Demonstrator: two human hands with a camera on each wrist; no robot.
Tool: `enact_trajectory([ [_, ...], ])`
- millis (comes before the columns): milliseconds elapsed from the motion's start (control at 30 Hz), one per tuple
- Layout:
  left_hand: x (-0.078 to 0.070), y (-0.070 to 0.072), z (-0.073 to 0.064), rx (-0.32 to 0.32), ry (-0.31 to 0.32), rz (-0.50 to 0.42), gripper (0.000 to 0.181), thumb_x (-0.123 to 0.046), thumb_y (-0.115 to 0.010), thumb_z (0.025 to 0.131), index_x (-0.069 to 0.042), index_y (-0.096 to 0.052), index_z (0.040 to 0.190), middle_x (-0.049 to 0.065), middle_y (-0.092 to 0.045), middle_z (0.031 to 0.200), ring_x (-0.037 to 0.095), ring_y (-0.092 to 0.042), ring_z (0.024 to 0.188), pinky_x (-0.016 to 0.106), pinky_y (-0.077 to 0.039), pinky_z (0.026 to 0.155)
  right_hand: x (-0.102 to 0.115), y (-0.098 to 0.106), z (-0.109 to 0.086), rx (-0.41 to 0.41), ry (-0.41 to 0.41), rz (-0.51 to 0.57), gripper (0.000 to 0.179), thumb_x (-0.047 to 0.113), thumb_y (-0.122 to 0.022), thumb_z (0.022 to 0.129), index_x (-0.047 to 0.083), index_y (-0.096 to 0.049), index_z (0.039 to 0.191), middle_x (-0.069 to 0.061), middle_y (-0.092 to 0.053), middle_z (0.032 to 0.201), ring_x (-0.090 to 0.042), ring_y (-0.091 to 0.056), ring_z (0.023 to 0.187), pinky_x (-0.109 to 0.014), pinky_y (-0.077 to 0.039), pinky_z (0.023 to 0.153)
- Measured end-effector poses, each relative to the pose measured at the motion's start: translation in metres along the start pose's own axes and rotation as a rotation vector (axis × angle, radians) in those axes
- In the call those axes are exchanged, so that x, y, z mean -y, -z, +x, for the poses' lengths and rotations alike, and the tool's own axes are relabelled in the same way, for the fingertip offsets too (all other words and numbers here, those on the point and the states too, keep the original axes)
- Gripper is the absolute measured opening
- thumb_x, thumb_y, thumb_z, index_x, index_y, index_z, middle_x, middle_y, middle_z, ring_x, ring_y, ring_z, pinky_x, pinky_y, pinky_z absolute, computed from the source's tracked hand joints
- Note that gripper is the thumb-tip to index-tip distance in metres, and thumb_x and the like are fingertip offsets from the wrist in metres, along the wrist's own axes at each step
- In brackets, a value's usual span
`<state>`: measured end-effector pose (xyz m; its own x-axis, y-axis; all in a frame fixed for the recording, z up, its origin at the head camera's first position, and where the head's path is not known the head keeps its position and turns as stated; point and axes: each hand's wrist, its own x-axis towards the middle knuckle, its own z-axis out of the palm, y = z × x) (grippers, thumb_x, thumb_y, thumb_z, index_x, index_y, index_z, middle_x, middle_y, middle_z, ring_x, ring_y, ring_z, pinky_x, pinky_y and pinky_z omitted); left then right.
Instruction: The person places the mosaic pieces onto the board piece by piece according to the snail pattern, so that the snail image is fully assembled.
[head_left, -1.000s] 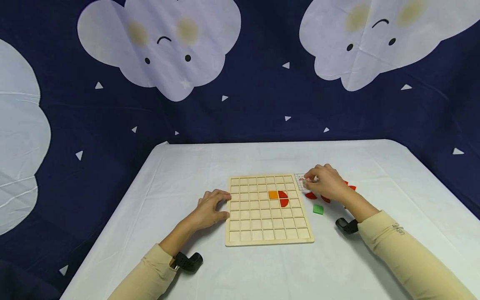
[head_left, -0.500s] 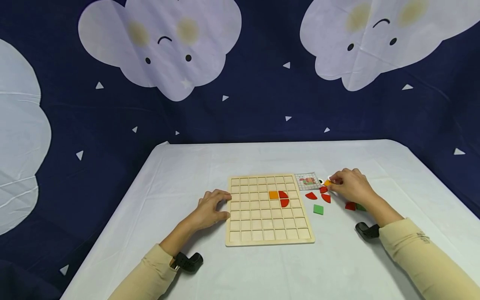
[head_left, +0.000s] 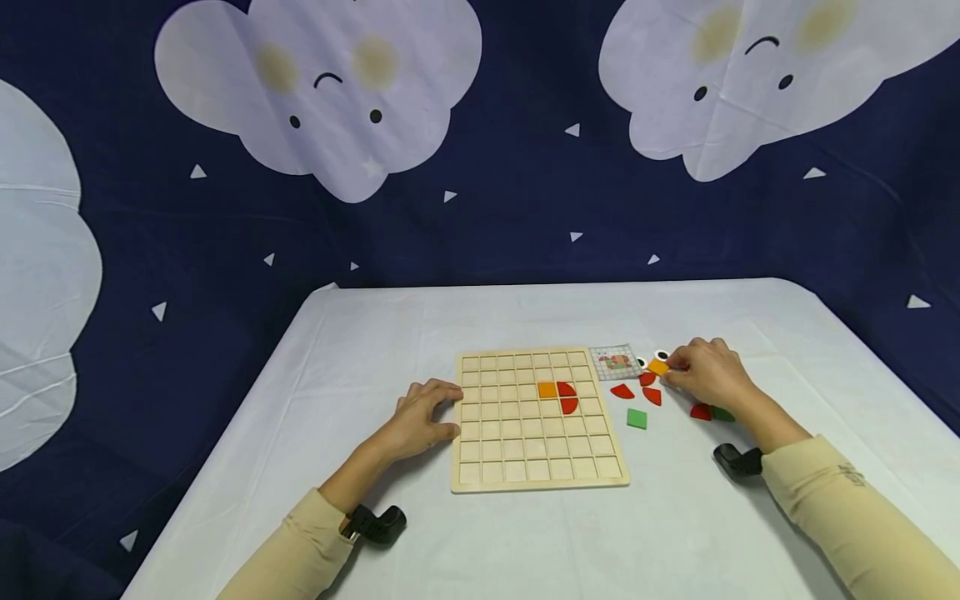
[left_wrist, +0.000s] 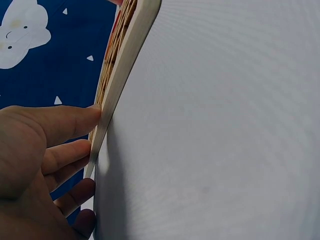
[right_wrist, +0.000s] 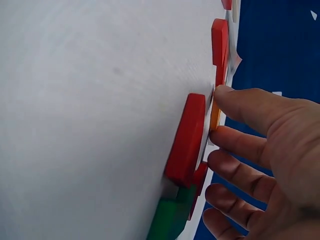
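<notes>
A navy backdrop (head_left: pixel 510 233) with white clouds (head_left: pixel 427 75) rises behind the white table (head_left: pixel 540 542).

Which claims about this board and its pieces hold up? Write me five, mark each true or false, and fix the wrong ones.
1. The left hand touches the left edge of the wooden board. True.
2. On the board, the orange square lies to the right of the two red pieces. False: the orange square lies to the left of the two red pieces.
3. The green square lies on the white cloth, outside the board. True.
4. The picture card lies on the left side of the board. False: the picture card is by the board's right side.
5. The right hand touches a loose orange piece off the board. True.
</notes>
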<state>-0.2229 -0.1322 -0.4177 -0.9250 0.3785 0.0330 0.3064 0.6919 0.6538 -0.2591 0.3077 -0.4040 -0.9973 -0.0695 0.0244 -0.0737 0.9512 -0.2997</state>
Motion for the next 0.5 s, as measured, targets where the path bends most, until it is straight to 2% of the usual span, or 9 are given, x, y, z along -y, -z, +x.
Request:
enact_trajectory([
  [300,0.0017,-0.0001,0.0001,0.004,-0.014,-0.004,0.048,-0.016,-0.072,0.079,-0.011,-0.059,0.125,-0.001,-0.052,0.133,0.021,-0.039,0.118,0.039,-0.025,0.091,0.0036,-0.0023,0.0061,-0.016,0.048,-0.035,0.033,0.020,-0.070,0.079,-0.001,-0.069,0.105,-0.020,-0.061,0.103,-0.034,-0.044,0.093,-0.049,-0.033,0.081],
  [500,0.0022,-0.0006,0.0007,-0.001,-0.016,0.000,0.048,-0.016,-0.072,0.079,-0.011,-0.059,0.125,-0.001,-0.052,0.133,0.021,-0.040,0.117,0.039,-0.025,0.090,0.0030,-0.0043,0.0081,-0.020,0.061,-0.014,0.030,0.016,-0.070,0.081,-0.001,-0.069,0.105,-0.019,-0.062,0.104,-0.033,-0.043,0.093,-0.049,-0.033,0.083],
])
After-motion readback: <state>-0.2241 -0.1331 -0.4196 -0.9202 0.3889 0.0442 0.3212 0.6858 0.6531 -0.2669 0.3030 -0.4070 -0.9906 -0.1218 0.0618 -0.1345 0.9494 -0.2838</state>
